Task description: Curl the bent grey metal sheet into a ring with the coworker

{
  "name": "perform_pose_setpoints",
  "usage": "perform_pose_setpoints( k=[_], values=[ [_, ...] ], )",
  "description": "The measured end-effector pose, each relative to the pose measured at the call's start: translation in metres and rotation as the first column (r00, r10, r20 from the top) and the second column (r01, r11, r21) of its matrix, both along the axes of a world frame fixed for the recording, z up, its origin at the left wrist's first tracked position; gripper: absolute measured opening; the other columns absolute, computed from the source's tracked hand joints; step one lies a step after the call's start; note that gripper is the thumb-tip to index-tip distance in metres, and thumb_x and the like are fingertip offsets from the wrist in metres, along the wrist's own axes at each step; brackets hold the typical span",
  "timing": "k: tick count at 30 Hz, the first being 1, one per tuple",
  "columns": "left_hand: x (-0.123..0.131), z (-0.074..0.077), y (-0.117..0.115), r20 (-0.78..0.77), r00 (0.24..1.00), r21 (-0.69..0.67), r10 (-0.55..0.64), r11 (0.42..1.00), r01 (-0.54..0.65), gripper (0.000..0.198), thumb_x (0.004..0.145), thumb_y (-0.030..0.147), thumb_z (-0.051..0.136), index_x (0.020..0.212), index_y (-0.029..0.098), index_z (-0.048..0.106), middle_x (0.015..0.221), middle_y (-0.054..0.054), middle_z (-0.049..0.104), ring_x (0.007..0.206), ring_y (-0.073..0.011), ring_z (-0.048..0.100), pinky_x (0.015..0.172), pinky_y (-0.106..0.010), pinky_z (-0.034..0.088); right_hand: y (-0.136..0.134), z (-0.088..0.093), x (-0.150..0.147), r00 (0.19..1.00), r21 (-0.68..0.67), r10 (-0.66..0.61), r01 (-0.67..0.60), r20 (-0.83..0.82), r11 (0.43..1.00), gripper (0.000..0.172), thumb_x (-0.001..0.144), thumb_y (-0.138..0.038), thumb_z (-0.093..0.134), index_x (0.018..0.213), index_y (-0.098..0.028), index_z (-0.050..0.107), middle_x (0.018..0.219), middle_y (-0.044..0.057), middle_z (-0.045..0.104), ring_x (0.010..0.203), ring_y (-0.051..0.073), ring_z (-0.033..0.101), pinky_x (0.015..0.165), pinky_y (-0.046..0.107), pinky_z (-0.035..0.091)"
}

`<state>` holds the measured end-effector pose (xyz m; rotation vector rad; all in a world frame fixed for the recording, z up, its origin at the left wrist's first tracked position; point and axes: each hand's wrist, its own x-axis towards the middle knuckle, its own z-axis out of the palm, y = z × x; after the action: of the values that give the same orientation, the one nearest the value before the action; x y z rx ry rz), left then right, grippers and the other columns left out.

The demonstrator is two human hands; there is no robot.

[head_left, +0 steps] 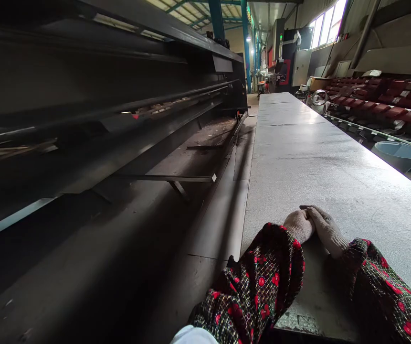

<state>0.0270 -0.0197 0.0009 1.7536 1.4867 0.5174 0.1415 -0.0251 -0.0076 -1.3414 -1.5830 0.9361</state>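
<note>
While the long steel sheet [320, 157] stretches ahead beside a black machine [94, 81], with a pale blue tub [397, 155] off to the right, my knit-gloved left hand [298, 227] and right hand [329, 231] rest on it. My right fingers [314, 211] lie loosely curled over the left hand, gripping nothing; I can't tell how the left fingers stand.

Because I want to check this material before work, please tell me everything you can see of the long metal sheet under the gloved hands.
The long metal sheet is flat, pale grey and finely speckled, with a dull sheen, and looks like galvanized steel. It lies horizontally and stretches far ahead, with a straight long edge beside a dark machine. The gloved left hand and gloved right hand rest on its near end.
</note>
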Motion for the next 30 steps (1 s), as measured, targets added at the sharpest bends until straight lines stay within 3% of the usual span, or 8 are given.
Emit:
perform_pose_setpoints(
  k=[10, 30],
  values=[
    [0.0002, -0.0011, 0.0004, -0.002, 1.0, 0.025, -0.015, 1.0, 0.015, 0.035, 0.082, 0.039, 0.04, 0.099, 0.024, 0.066, 0.088, -0.005, 0.069, 0.08, -0.019, 0.062, 0.068, -0.026, 0.046, -0.0005, 0.005, -0.0009, 1.0, 0.002, 0.002, -0.002, 0.013, 1.0, 0.041, 0.085, -0.044, 0.039, 0.111, -0.024, 0.063, 0.111, 0.003, 0.065, 0.106, 0.021, 0.055, 0.097, 0.035, 0.039],
    [0.0008, -0.0097, 0.0022, 0.007, 1.0, 0.07, 0.001, 0.998, -0.002, 0.033, 0.081, 0.042, 0.042, 0.098, 0.028, 0.066, 0.087, -0.004, 0.069, 0.081, -0.0195, 0.062, 0.066, -0.026, 0.045, 0.0008, -0.0019, 0.0006, 1.0, 0.026, -0.01, 0.01, 0.006, 1.0, 0.04, 0.085, -0.046, 0.039, 0.108, -0.024, 0.064, 0.11, 0.003, 0.065, 0.106, 0.021, 0.055, 0.097, 0.036, 0.039]
  ],
)
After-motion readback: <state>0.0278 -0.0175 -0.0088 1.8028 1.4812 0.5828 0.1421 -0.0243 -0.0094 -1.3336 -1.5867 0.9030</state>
